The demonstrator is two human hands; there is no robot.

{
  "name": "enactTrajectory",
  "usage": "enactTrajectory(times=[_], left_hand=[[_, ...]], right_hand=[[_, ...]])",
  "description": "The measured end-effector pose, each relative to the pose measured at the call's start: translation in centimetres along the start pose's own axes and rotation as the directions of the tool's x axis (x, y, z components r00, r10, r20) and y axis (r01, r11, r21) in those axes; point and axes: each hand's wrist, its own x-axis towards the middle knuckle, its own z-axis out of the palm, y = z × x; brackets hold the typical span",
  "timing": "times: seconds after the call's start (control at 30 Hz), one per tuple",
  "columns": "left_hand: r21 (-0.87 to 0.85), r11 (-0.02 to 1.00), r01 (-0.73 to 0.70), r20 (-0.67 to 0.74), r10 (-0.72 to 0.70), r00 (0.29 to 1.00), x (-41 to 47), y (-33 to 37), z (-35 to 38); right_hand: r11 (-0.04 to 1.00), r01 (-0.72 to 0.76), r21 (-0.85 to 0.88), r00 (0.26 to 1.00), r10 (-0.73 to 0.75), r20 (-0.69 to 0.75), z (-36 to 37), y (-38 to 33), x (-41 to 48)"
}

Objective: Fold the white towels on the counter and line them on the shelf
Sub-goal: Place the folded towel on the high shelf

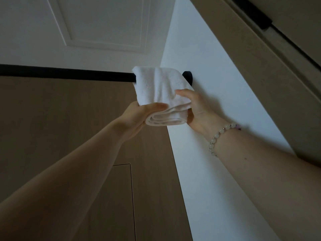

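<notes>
**White terry towel, folded, held at a black rod**

White, soft-piled cloth: one towel (161, 91), folded into several layers, the rounded folds stacked at its lower end. Its upper end lay against one black round rod (69, 73), just beside the rod's one dark wall mount (188, 78); whether it hung over the rod could not be told.

Two hands, both arms stretched upward. The left hand (139, 117) gripped the towel's lower left edge, thumb across the front face. The right hand (199, 112) gripped the lower right edge, thumb pressed on the front, fingers curled behind.

One bracelet (220, 134) of pale round beads sat on the right wrist. Behind stood a smooth white wall (191, 49) and a tan wood-grain panel (69, 136).
</notes>
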Motion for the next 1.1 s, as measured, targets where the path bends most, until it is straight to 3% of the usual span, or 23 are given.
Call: enactTrajectory(times=[0.1,0.33,0.5,0.8,1.0,1.1], left_hand=[[0.067,0.998,0.005,-0.024,-0.003,1.000,-0.4,-1.2,0.0],[0.122,0.991,0.057,-0.258,-0.024,0.966,-1.1,-1.9,0.9],[0.117,0.987,0.108,-0.419,-0.050,0.907,-1.0,-1.5,2.1],[-0.057,0.998,-0.021,-0.441,-0.006,0.897,-1.3,-1.6,2.9],[0.110,0.988,0.111,-0.512,-0.040,0.858,-0.8,-0.6,2.2],[-0.028,0.987,0.156,-0.389,-0.154,0.908,0.3,1.3,1.5]], right_hand=[[1.000,0.002,-0.003,1.000,-0.002,0.012,-0.5,1.1,-0.1],[1.000,0.023,-0.013,0.999,-0.023,0.024,-0.7,2.2,-0.8],[1.000,0.005,-0.012,0.995,-0.006,-0.095,-0.5,2.2,-0.3],[0.998,0.028,-0.064,0.985,-0.038,-0.167,0.0,1.7,-1.0],[0.992,0.049,-0.114,0.980,-0.070,-0.189,-0.2,1.0,-1.2],[0.993,0.059,-0.105,0.975,-0.080,-0.208,0.2,1.6,-1.5]])
